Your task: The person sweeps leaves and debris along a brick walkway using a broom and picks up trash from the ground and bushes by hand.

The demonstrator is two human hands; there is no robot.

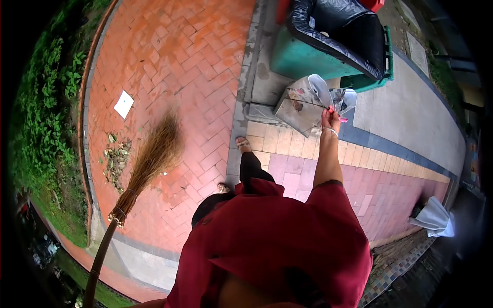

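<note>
My right hand (pixel 331 121) is closed around a pinkish-red grip above a boxy grey dustpan (pixel 303 105). The dustpan has printed patches and a pale rolled rim, and hangs beside the green bin. On my left, a broom (pixel 154 154) of thin brown twigs on a long handle slants over the brick paving, its bristles near the leaf litter. Only a sliver of my left forearm shows at the bottom edge, and my left hand is out of the frame. A small heap of dry leaves (pixel 117 158) lies left of the bristles. Beyond it lies a white sheet of paper (pixel 124 104).
A green wheeled bin (pixel 303 56) lined with black plastic stands ahead on the right. Grey kerb stones (pixel 239 110) run past my feet. Green plants (pixel 49 123) border the bricks at left. A whitish sack (pixel 435 218) sits at far right.
</note>
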